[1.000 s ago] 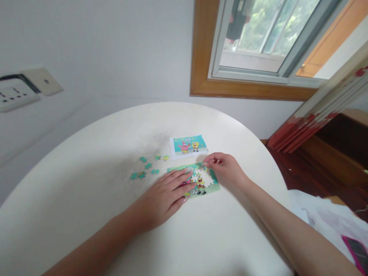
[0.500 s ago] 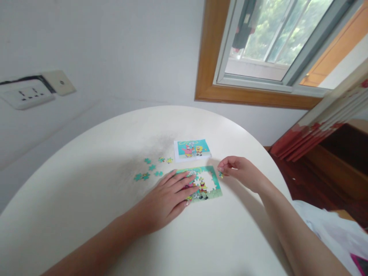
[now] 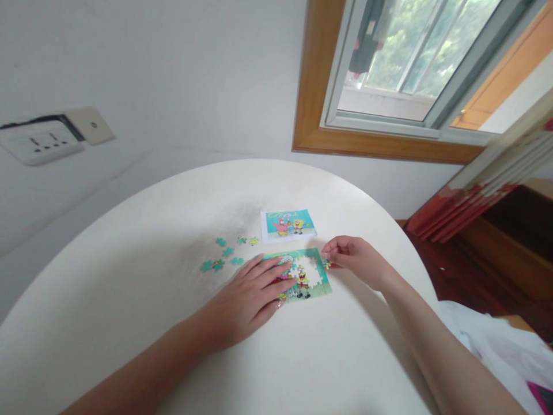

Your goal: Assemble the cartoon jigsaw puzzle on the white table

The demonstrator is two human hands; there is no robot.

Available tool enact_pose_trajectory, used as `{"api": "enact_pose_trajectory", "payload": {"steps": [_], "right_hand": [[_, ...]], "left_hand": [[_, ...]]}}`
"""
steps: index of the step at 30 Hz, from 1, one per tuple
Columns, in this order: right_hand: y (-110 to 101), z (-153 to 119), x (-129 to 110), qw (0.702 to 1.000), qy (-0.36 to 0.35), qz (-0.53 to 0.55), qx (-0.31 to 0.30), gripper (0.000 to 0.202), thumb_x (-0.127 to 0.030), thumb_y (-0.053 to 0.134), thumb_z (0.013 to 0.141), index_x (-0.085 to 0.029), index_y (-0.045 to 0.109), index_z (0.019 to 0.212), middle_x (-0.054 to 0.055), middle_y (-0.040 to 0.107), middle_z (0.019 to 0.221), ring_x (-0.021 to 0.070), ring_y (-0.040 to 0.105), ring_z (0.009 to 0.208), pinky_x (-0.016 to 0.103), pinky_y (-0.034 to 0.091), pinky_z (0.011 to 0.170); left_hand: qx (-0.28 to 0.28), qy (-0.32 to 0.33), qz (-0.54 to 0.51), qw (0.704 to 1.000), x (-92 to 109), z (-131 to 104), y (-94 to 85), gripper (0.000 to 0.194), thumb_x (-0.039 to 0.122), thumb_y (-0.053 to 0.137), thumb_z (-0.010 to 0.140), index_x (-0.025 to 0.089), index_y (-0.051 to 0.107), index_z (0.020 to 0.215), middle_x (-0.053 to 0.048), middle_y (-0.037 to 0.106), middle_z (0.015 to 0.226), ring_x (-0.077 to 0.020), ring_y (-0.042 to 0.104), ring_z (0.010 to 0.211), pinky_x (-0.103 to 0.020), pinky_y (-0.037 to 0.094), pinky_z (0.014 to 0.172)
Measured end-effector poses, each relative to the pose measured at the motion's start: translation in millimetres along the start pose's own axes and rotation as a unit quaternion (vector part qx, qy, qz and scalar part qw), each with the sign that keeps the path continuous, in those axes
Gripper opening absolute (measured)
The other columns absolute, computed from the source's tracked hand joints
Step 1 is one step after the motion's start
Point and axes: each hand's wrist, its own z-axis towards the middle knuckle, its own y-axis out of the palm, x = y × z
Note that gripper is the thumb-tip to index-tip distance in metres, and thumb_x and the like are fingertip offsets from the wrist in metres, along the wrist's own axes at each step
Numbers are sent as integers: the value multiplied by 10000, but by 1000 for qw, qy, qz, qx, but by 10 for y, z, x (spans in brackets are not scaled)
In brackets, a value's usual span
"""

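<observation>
A partly assembled jigsaw puzzle (image 3: 320,291) with a cartoon picture lies flat on the white round table (image 3: 276,369); a white gap shows in its right half. My left hand (image 3: 254,291) rests flat over the puzzle's left part, fingers spread, hiding much of it. At the right edge of the puzzle, my right hand (image 3: 349,258) pinches a small yellow and green puzzle piece (image 3: 327,265) between thumb and fingers. Left of the puzzle lie several loose puzzle pieces (image 3: 227,252), mostly green, a few with yellow.
Behind the puzzle sits a flat box (image 3: 288,226) with a matching cartoon picture. A wall socket (image 3: 43,141) is at the left, a wood-framed window (image 3: 389,141) at the upper right. White cloth (image 3: 488,340) lies beyond the table's right edge.
My right hand has shifted slightly left with the puzzle piece, closer to the puzzle's right edge. My left hand stays spread on the puzzle.
</observation>
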Motion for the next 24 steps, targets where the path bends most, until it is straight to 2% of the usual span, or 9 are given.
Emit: {"api": "enact_pose_trajectory", "payload": {"steps": [8,12,15,24], "right_hand": [[-39,14,-4,994,-31,-100,27,172,-320,638,743,-158,660,795,18,651,727,126,570,668,278,478,663],[-53,-36,-54,998,16,-67,-7,137,-293,648,726,-161,637,765,3,616,689,119,566,659,280,504,660],[-50,-63,-74,997,48,-47,-33,122,-272,651,725,-162,626,772,-8,590,689,111,565,667,274,523,655],[-19,-51,-67,997,60,-36,-44,122,-265,638,748,-156,617,798,-6,591,723,103,568,691,262,538,672]], "left_hand": [[9,3,3,1000,-7,-1,0,465,261,455,936,329,429,1395,-10,430,1470,-233,330,1379,-490,170,1179],[19,-11,10,1000,-7,-9,10,461,276,456,936,336,433,1392,-16,359,1514,-250,289,1400,-510,156,1178],[16,-17,20,1000,-4,-14,9,467,322,458,939,319,417,1404,-34,358,1513,-258,267,1408,-512,162,1174],[18,-24,25,999,-6,-11,21,482,363,450,947,277,388,1417,-51,408,1480,-238,293,1393,-482,184,1170]]}}
